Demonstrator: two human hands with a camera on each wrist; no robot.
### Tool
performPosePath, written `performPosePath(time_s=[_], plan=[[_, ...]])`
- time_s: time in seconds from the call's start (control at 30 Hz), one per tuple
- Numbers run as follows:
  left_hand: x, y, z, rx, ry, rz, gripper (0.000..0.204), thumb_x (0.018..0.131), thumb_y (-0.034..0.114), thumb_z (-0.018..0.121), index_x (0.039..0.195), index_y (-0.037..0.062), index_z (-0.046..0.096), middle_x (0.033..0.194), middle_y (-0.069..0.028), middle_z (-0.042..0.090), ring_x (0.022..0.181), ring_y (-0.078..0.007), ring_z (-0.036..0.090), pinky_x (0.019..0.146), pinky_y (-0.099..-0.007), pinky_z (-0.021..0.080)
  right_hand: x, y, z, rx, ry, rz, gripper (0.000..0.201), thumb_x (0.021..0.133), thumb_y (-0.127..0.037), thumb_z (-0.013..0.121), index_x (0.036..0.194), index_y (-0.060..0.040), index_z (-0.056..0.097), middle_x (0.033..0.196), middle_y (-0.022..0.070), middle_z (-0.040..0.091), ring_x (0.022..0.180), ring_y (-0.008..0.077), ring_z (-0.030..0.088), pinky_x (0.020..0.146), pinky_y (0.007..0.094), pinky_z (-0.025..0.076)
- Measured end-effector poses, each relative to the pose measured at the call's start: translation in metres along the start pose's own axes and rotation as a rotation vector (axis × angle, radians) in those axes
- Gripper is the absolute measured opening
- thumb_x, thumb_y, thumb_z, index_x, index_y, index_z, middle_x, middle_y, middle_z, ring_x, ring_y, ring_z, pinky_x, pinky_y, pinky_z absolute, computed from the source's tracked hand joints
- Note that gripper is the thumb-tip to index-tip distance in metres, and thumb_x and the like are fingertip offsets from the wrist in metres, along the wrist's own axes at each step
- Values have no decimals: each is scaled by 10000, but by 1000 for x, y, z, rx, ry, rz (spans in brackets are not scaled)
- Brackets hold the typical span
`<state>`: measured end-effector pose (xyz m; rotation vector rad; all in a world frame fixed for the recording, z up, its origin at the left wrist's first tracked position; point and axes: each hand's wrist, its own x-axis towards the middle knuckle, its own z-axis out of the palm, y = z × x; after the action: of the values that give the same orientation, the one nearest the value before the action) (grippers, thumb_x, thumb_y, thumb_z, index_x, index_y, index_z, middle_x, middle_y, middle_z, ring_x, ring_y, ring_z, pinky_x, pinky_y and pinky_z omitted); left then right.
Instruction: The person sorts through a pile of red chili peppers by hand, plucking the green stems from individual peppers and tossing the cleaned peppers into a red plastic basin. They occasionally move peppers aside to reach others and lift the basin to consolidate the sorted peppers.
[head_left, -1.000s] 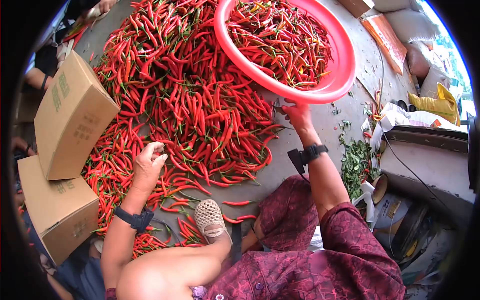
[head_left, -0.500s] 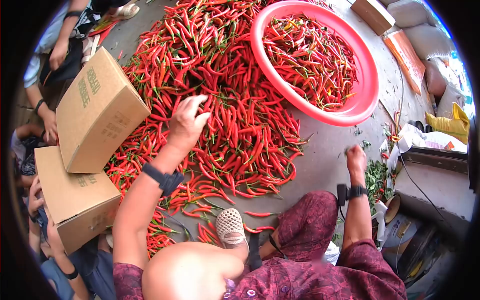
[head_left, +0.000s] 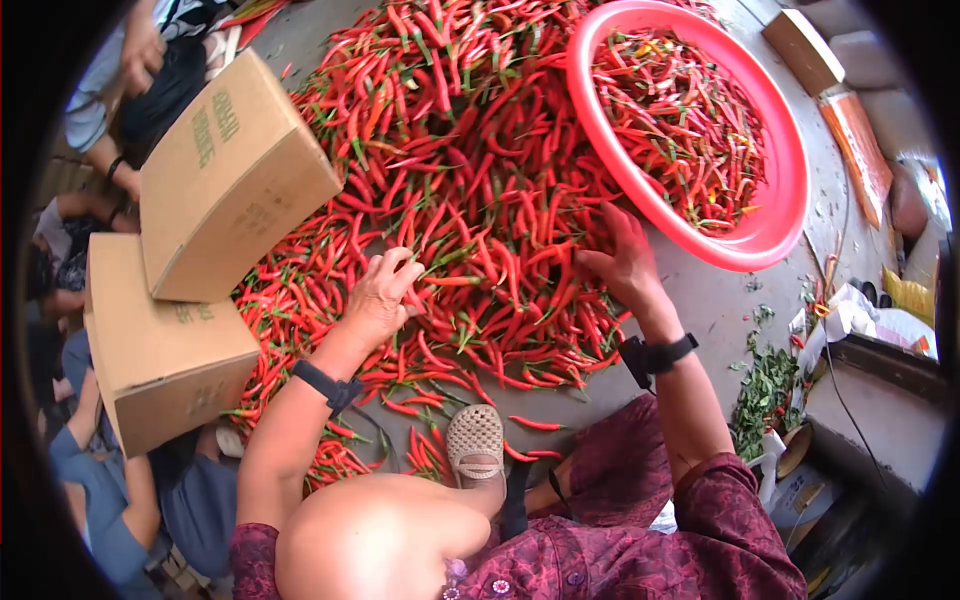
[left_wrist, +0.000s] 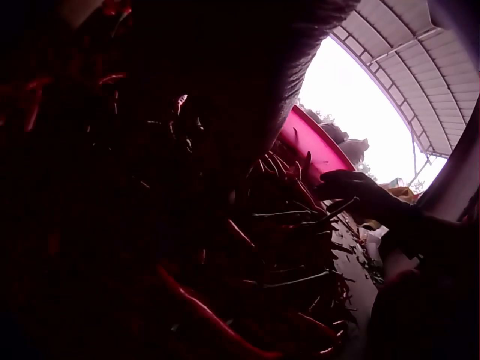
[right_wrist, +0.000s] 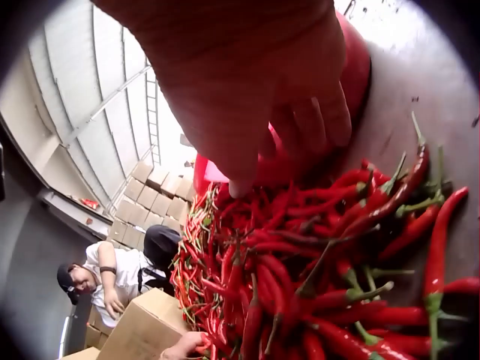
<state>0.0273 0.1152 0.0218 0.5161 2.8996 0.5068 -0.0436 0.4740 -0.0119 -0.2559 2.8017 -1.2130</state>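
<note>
A large heap of red chili peppers with green stems covers the floor in front of me. My left hand is at the near left part of the heap, fingers bent over the peppers and thumb apart from them, with no pepper visible between. At the heap's right edge is my right hand, its fingers loosely extended beside the peppers, just below the pink basin. More chilies fill that basin. In the right wrist view the right hand hangs over chilies; the left wrist view is mostly dark.
Two cardboard boxes lean together on the left, with other people beyond them. Green leaf scraps lie on the right by a low ledge. My foot in a woven shoe stands near loose chilies at the heap's near edge.
The right hand left the basin's rim, swung near the leaf scraps, then came back to the heap's right edge. The left hand reached farther over the heap, then drew back. The view shifted left.
</note>
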Motion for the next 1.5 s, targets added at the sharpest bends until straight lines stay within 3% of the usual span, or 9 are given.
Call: performPosePath(time_s=[0.27,0.4,0.5,0.67,0.87,1.0,1.13,1.27,1.5], plan=[[-74,-45,-6,-291,196,-281,327,697,-149,534,948,43,613,922,-151,617,832,-320,619,734,-372,516,-53,-41,22,-141,-117,93,662,632,-153,729,1240,-80,478,1186,172,512,1103,412,479,936,481,425],[-66,-40,-37,-298,52,-491,411,835,91,643,1234,72,546,1049,-125,653,996,-232,653,744,-315,521,-81,-37,20,-194,-158,186,625,647,-115,688,1231,-70,468,1181,185,537,1080,407,526,898,473,452],[-28,-4,-51,-517,150,-781,161,833,59,633,993,38,644,799,-146,659,750,-188,663,678,-333,526,-78,-23,19,-80,-30,241,601,676,-97,668,1245,-62,478,1198,194,539,1102,383,544,912,453,459],[-5,-5,-19,-544,190,-318,440,757,96,720,1166,14,578,1040,-165,665,785,-166,643,737,-317,532,-62,-9,16,-197,81,221,574,711,-102,666,1266,-95,519,1229,146,520,1127,352,543,917,428,466],[38,-1,11,-421,-38,-356,449,736,183,741,1125,22,585,920,-162,678,794,-283,653,747,-367,521,-76,-31,41,47,67,64,401,707,-19,644,1107,-35,611,1027,141,598,956,302,619,851,349,488],[48,-19,26,-328,11,-341,155,729,50,640,880,25,660,769,-160,669,762,-293,657,723,-375,512,-70,-3,40,205,81,122,365,710,15,650,1069,-40,617,980,123,594,914,247,612,824,314,479],[23,-47,-1,-715,85,-764,122,747,-44,570,799,34,647,669,-68,641,556,-124,590,505,-278,483,-59,18,32,595,106,322,352,775,36,597,1120,-27,571,1050,74,632,917,167,617,794,284,494],[-12,-95,-6,-715,283,-869,87,823,-12,584,868,41,637,690,-22,619,548,-84,561,488,-236,469,-38,-32,17,1016,15,363,479,785,91,558,1243,-42,526,1079,27,635,939,98,603,788,237,506],[17,-13,-22,-895,100,-726,77,843,26,621,917,27,640,727,3,618,618,-57,569,563,-208,475,-29,-28,27,1190,-239,484,388,794,44,626,1165,-58,570,853,15,653,632,58,563,551,194,418]])
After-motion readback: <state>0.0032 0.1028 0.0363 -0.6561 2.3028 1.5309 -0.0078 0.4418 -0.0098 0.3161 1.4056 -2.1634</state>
